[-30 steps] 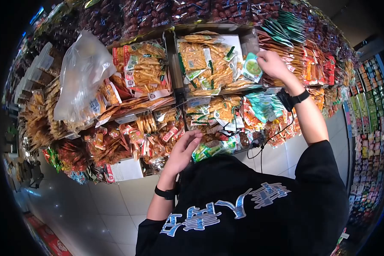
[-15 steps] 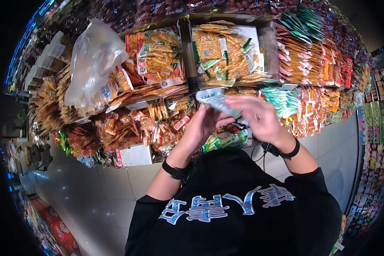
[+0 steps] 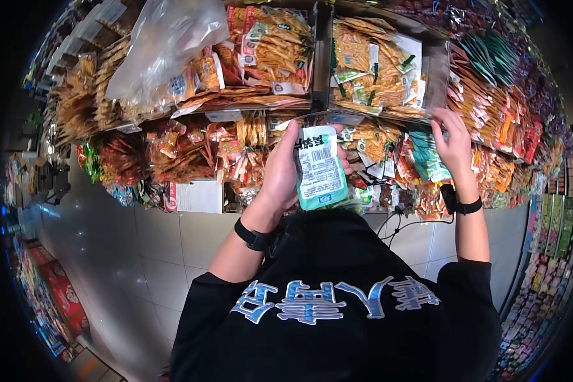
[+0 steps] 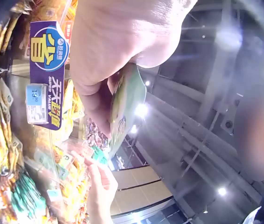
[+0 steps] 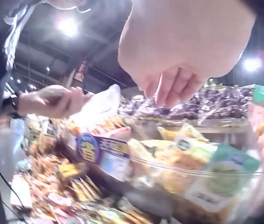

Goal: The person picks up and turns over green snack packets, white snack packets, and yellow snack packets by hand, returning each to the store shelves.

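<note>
In the head view my left hand [image 3: 281,167] holds a white and teal snack packet [image 3: 320,167], its printed back with a barcode facing up. The left wrist view shows that packet edge-on, its green side [image 4: 125,105] beneath the fingers. My right hand [image 3: 453,140] is raised at the front right corner of a clear-walled bin, with relaxed fingers and nothing seen in them. In the right wrist view its fingers hang above the bin, where a green and white packet [image 5: 225,175] lies behind the clear wall.
Bagged yellow snacks [image 3: 369,60] fill the bin, with red-trimmed bags [image 3: 270,48] in the neighbouring one. A clear plastic bag [image 3: 171,54] lies at left. Teal packets [image 3: 426,156] sit on the lower front shelf. A purple price sign [image 4: 48,74] hangs on the bin front.
My right hand took a packet from the bin's right side and brought it to the left hand, which now holds it. The right hand has gone back out to the right.
</note>
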`<control>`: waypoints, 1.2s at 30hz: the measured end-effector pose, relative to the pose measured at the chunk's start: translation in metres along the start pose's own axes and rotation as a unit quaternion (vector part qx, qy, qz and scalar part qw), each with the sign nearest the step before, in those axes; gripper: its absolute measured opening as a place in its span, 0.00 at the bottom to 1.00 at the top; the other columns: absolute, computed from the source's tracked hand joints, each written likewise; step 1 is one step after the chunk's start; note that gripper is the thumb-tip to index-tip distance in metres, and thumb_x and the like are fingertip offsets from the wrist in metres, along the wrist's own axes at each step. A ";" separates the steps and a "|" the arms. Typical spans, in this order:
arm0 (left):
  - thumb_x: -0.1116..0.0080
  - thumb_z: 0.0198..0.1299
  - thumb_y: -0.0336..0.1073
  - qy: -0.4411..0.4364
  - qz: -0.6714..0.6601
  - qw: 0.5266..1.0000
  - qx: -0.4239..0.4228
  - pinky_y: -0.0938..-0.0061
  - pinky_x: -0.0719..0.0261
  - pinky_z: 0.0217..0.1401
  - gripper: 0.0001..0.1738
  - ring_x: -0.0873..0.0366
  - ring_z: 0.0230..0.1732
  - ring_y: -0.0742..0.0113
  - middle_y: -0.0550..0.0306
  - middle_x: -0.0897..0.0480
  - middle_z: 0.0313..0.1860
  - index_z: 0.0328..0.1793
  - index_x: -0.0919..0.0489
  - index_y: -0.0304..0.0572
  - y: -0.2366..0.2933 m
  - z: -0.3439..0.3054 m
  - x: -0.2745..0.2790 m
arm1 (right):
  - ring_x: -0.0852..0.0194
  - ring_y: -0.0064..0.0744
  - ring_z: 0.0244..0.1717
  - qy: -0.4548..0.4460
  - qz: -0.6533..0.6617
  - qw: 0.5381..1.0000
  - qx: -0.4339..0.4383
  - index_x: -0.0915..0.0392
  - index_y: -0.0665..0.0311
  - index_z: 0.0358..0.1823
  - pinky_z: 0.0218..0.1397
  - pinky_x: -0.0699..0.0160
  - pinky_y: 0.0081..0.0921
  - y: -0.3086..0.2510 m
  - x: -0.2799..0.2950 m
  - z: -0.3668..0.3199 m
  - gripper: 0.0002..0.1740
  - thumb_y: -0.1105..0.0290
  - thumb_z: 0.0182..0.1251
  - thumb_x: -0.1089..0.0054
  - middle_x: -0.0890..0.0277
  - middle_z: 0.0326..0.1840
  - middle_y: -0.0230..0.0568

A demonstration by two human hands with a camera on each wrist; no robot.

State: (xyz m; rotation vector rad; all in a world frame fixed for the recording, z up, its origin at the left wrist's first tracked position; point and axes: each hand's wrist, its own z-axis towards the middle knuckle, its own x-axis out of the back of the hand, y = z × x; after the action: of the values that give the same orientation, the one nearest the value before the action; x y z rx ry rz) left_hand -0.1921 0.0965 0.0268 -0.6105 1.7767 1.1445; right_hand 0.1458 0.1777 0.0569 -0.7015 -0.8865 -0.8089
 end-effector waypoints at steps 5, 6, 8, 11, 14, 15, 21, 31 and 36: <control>0.72 0.73 0.65 -0.016 0.007 1.000 0.001 0.55 0.19 0.54 0.44 0.17 0.42 0.51 0.45 0.18 0.40 0.72 0.36 0.27 0.007 -0.009 -0.005 | 0.20 0.51 0.47 -0.074 -0.042 0.994 -0.067 0.18 0.65 0.42 0.52 0.23 0.36 0.030 -0.013 -0.008 0.08 0.68 0.67 0.40 0.18 0.42 0.47; 0.73 0.74 0.64 -0.021 0.000 1.000 -0.003 0.57 0.18 0.53 0.43 0.16 0.42 0.52 0.45 0.17 0.40 0.71 0.35 0.28 0.008 -0.010 -0.003 | 0.20 0.50 0.46 -0.077 -0.039 0.994 -0.063 0.18 0.64 0.41 0.51 0.23 0.36 0.023 -0.012 -0.008 0.08 0.68 0.67 0.40 0.18 0.42 0.46; 0.75 0.76 0.62 -0.032 -0.013 0.999 -0.010 0.60 0.16 0.51 0.41 0.15 0.42 0.53 0.44 0.17 0.42 0.70 0.32 0.29 0.009 -0.010 -0.001 | 0.20 0.50 0.45 -0.084 -0.042 0.994 -0.053 0.18 0.64 0.41 0.49 0.23 0.36 0.021 -0.014 -0.008 0.08 0.68 0.67 0.39 0.18 0.41 0.45; 0.74 0.76 0.62 -0.020 -0.017 1.000 -0.010 0.60 0.16 0.51 0.41 0.15 0.42 0.53 0.44 0.16 0.42 0.70 0.32 0.29 0.011 -0.009 0.001 | 0.20 0.50 0.44 -0.088 -0.064 0.993 -0.044 0.18 0.63 0.40 0.47 0.22 0.36 0.034 -0.016 -0.011 0.07 0.68 0.66 0.39 0.18 0.41 0.44; 0.72 0.75 0.61 0.004 0.001 1.000 -0.015 0.57 0.18 0.54 0.40 0.16 0.45 0.53 0.45 0.17 0.43 0.71 0.34 0.30 0.010 -0.007 0.010 | 0.19 0.48 0.43 -0.051 -0.083 0.994 -0.042 0.18 0.64 0.40 0.47 0.21 0.35 0.033 -0.003 -0.005 0.06 0.71 0.66 0.40 0.17 0.41 0.43; 0.70 0.75 0.61 0.011 -0.001 1.000 -0.016 0.55 0.18 0.55 0.39 0.17 0.46 0.52 0.45 0.17 0.44 0.72 0.35 0.30 0.009 -0.006 0.012 | 0.18 0.46 0.43 -0.021 -0.069 0.996 -0.044 0.18 0.65 0.41 0.47 0.22 0.35 0.028 0.004 0.000 0.06 0.72 0.67 0.40 0.17 0.41 0.44; 0.71 0.78 0.51 0.110 0.161 0.979 -0.054 0.58 0.19 0.60 0.31 0.17 0.52 0.54 0.44 0.17 0.52 0.73 0.36 0.33 -0.002 0.006 0.017 | 0.16 0.36 0.44 0.175 0.106 0.975 -0.087 0.18 0.69 0.45 0.48 0.20 0.26 -0.034 0.032 0.008 0.08 0.80 0.67 0.43 0.16 0.43 0.46; 0.58 0.78 0.39 0.107 0.121 0.969 -0.189 0.73 0.29 0.67 0.25 0.26 0.64 0.67 0.52 0.25 0.65 0.75 0.36 0.34 -0.006 0.009 -0.003 | 0.19 0.45 0.52 0.080 0.177 0.967 0.163 0.17 0.69 0.41 0.52 0.16 0.35 -0.142 -0.034 -0.020 0.16 0.84 0.47 0.36 0.18 0.49 0.45; 0.54 0.71 0.24 0.133 0.275 0.924 -0.231 0.72 0.33 0.71 0.26 0.28 0.67 0.67 0.50 0.27 0.68 0.75 0.35 0.31 -0.006 0.004 0.003 | 0.20 0.48 0.51 0.037 0.212 0.963 0.161 0.18 0.66 0.41 0.54 0.25 0.41 -0.137 -0.024 -0.013 0.17 0.72 0.48 0.30 0.19 0.49 0.44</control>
State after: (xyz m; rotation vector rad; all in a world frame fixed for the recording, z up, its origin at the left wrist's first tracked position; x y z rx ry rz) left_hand -0.1872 0.0978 0.0212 -0.5694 1.9841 1.9855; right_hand 0.0265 0.1047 0.0561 -0.5417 -0.7410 -0.2968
